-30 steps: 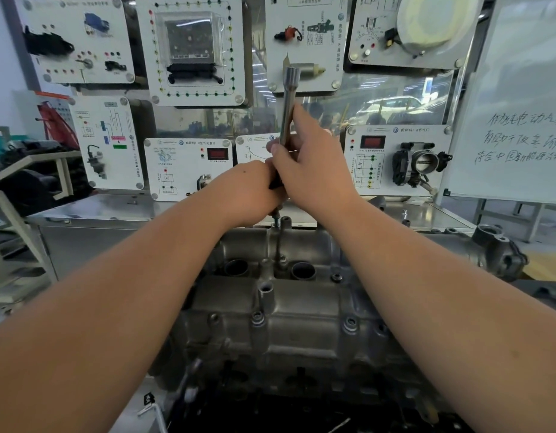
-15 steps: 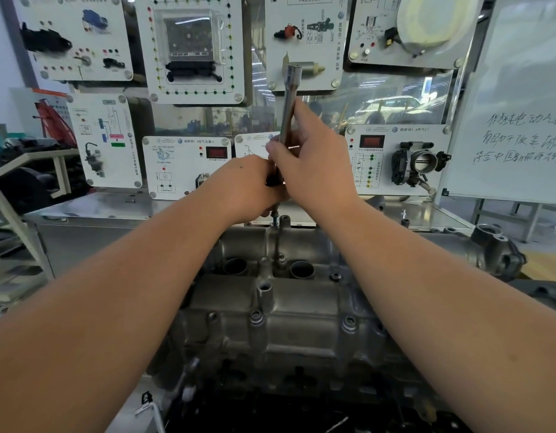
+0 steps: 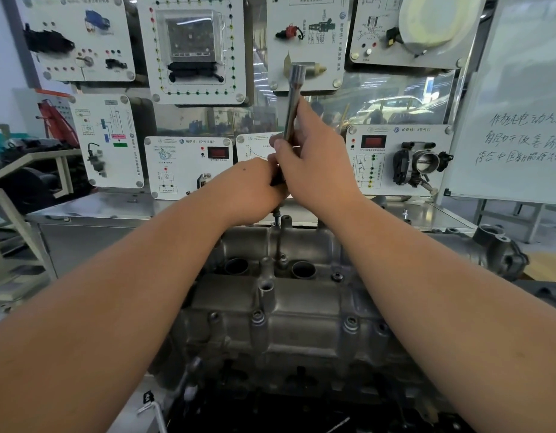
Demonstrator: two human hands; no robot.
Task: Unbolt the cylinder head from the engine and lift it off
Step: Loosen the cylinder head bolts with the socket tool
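Here both hands meet above the cylinder head (image 3: 289, 314): right hand (image 3: 317, 170) grips the upright socket wrench (image 3: 294, 98), left hand (image 3: 248, 192) curls around its lower end.

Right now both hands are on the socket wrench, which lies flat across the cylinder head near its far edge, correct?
Not quite. In the head view the socket wrench stands nearly upright, its socket end pointing up, not lying flat. The rest holds: the left hand and right hand both grip it, above the far edge of the cylinder head.
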